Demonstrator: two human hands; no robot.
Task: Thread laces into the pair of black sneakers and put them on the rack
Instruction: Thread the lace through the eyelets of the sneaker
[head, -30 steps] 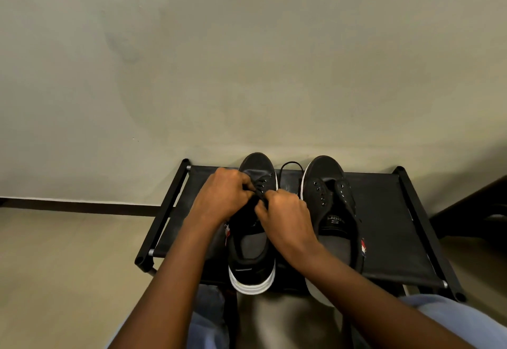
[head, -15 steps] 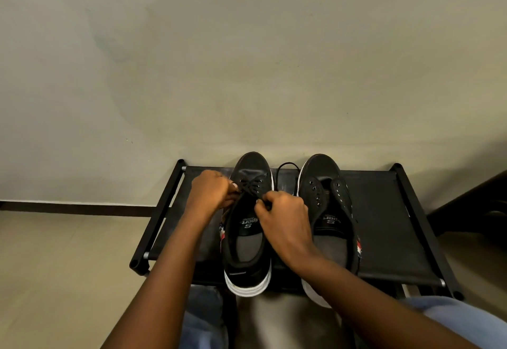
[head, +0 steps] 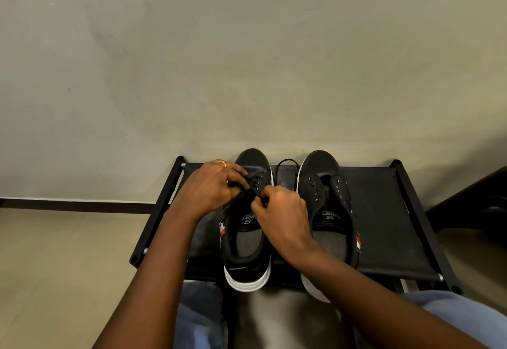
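Two black sneakers with white soles stand side by side on a low black rack (head: 384,211), toes toward the wall. The left sneaker (head: 248,239) has a black lace crossing its front eyelets. My left hand (head: 211,188) pinches one end of that lace over the tongue. My right hand (head: 282,211) pinches the other end close beside it. The right sneaker (head: 321,181) has bare eyelets and a spread tongue. A loose black lace (head: 285,162) loops on the rack between the two toes.
The rack stands against a plain beige wall (head: 247,60) on a light floor (head: 63,266). My knees in blue jeans (head: 200,318) are just below the rack's front bar. A dark piece of furniture (head: 477,197) stands at the right edge.
My left hand moved out to the left, then came back toward the tongue. The right hand has stayed over the left sneaker's eyelets. The view tilted a little.
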